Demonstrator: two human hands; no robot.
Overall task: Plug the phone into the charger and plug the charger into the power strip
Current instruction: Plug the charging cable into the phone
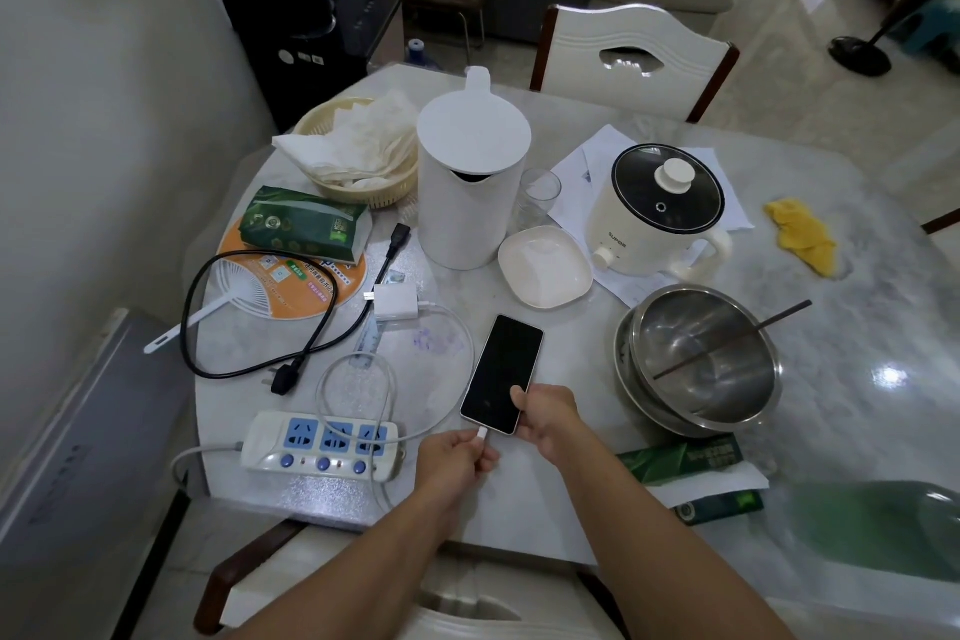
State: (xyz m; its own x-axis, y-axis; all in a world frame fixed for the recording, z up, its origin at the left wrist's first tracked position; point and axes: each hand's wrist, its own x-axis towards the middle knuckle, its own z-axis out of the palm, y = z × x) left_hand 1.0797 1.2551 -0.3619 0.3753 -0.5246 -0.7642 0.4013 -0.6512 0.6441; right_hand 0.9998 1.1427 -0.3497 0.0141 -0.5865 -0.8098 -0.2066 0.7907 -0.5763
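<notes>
A phone (501,369) with a dark screen and white edge lies on the table, its bottom end toward me. My right hand (548,418) grips that bottom right corner. My left hand (460,457) pinches the white cable plug (482,433), which sits at the phone's bottom port. The white cable (441,322) loops back to a white charger block (396,303) lying loose on the table. A white power strip (322,443) with blue sockets lies at the near left, all sockets unoccupied, the cable draped over it.
A black power cord (249,369) coils left of the charger. Behind stand a white kettle (470,172), a white dish (545,265), a small cooker (657,213) and steel bowls (701,359) with chopsticks. Tissue packs, a fan and a basket sit at the left.
</notes>
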